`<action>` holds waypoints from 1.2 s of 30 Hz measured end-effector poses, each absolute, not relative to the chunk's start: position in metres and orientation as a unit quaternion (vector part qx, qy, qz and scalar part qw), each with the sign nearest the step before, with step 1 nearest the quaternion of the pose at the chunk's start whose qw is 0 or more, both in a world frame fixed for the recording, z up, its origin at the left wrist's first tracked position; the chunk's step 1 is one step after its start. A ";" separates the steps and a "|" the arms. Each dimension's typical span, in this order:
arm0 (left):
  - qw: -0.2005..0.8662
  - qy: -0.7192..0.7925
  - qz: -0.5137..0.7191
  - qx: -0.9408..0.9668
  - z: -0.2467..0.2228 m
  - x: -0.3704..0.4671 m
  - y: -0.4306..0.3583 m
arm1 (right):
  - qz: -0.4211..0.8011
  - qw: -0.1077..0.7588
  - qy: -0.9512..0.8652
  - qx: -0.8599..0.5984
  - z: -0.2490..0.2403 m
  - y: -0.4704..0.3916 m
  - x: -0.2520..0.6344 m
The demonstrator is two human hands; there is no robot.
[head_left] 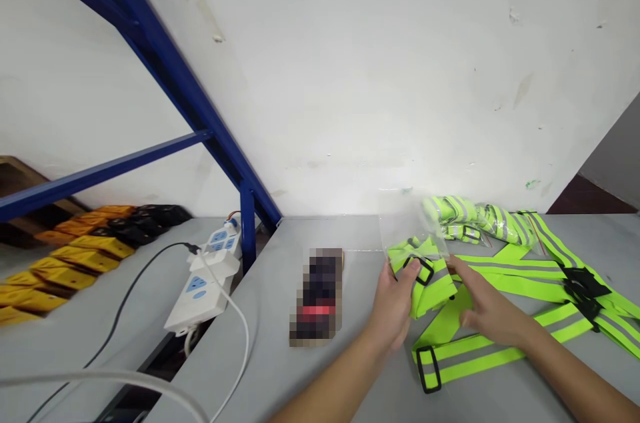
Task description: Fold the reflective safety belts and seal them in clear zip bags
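Note:
My left hand [396, 303] is closed on a folded bundle of neon-yellow reflective strap [433, 293], its thumb pressing beside a black plastic buckle [424, 271]. A clear plastic bag [403, 219] stands up around the top of the bundle; how far it covers the bundle is unclear. My right hand [493, 309] reaches to the bundle's right edge, its index finger stretched out and thumb apart. Its fingertips are partly hidden behind the bag. Under and beside this hand, an unfolded reflective harness [505, 349] with another black buckle lies on the grey table [270, 349].
Bagged reflective straps [480, 216] lie against the white wall [350, 76]. A pixelated dark object [317, 296] rests left of my hands. Further left are a white power strip [200, 296] with cables, a blue metal frame [195, 96] and rows of yellow, orange and black items [75, 256].

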State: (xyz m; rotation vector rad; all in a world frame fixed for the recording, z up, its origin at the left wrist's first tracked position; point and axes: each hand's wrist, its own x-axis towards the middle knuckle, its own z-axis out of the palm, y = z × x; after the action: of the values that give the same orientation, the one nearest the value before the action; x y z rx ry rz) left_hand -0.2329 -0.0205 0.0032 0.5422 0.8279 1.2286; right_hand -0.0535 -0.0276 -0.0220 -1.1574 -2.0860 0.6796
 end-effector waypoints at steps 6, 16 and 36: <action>0.682 0.362 0.571 0.279 -0.003 -0.229 -0.024 | 0.393 0.348 -0.673 -0.521 -0.031 -0.032 -0.086; 0.638 0.397 0.553 0.359 0.000 -0.234 -0.026 | 0.391 0.360 -0.643 -0.551 -0.029 -0.037 -0.091; 0.633 0.404 0.552 0.362 -0.009 -0.231 -0.021 | 0.105 0.389 -0.823 -0.400 -0.021 -0.026 -0.073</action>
State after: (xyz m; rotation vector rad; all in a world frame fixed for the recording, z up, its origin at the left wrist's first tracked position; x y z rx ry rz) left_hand -0.2313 -0.0206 -0.0093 0.8273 0.9231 1.2630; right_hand -0.0727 -0.0255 -0.0215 -1.0168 -2.0932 0.2673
